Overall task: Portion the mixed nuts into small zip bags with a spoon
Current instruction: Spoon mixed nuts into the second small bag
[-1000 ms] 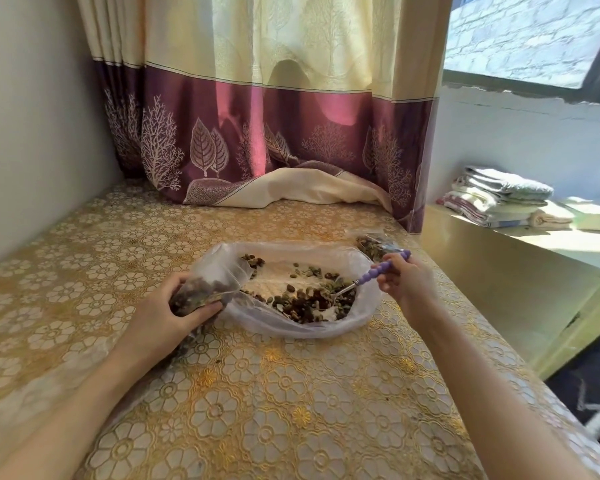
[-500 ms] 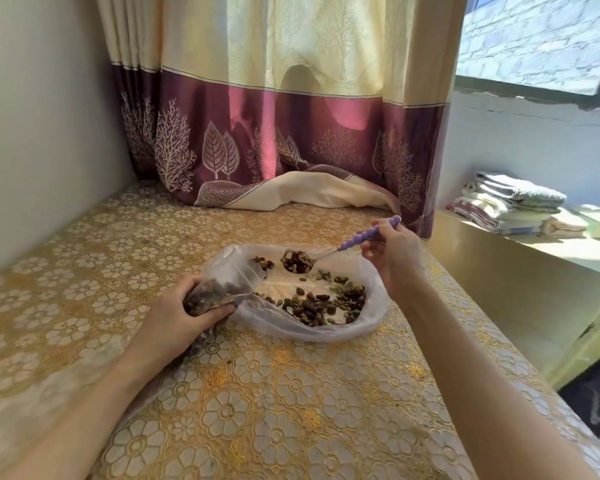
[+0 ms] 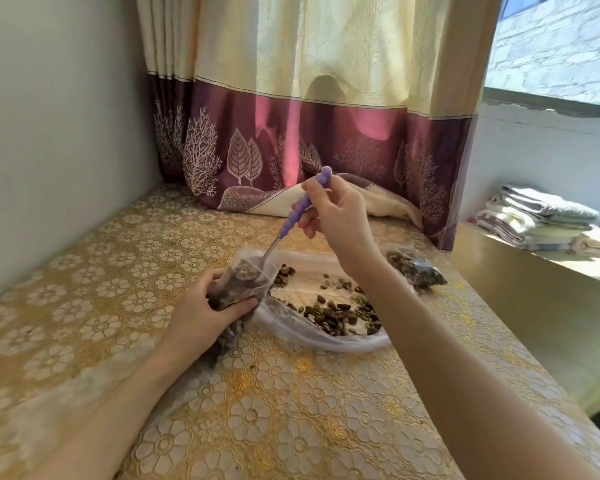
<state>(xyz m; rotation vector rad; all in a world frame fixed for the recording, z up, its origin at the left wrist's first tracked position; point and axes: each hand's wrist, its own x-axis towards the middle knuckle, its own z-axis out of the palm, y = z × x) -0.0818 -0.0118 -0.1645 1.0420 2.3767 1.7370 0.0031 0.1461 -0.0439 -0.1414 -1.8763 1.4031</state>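
Observation:
My left hand (image 3: 201, 313) grips a small clear zip bag (image 3: 245, 280) partly filled with dark nuts, held upright with its mouth open. My right hand (image 3: 336, 220) pinches the purple handle of a spoon (image 3: 297, 211), tilted steeply so that its metal bowl is inside the small bag's mouth. Mixed nuts (image 3: 340, 311), brown and green, lie loose in a large clear plastic bag (image 3: 312, 337) spread flat on the table just right of the small bag. A filled small bag (image 3: 414, 270) lies beyond my right forearm.
The table has a gold floral cloth (image 3: 274, 410) and sits in a corner, with a grey wall on the left and a cream and maroon curtain (image 3: 309, 133) behind. Folded towels (image 3: 541, 216) lie on a sunlit ledge to the right.
My right hand lifted the loaded spoon out of the large bag, carried it left and tipped its bowl into the small bag. My left hand raised the small bag more upright.

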